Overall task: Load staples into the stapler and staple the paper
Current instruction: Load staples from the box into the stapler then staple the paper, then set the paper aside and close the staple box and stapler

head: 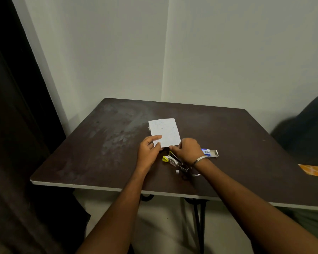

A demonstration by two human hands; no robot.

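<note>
Your dark brown table (103, 143) with a pale edge carries a white paper (166, 132) near its middle. The yellow-tipped stapler (174, 161) lies open just nearer the front edge, and a small open staple box (210, 153) sits beside it toward the right edge. An orange patterned thing (315, 170) lies at the right edge.

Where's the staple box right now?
In the head view, the staple box lies open on the table, just right of the right hand.
</note>
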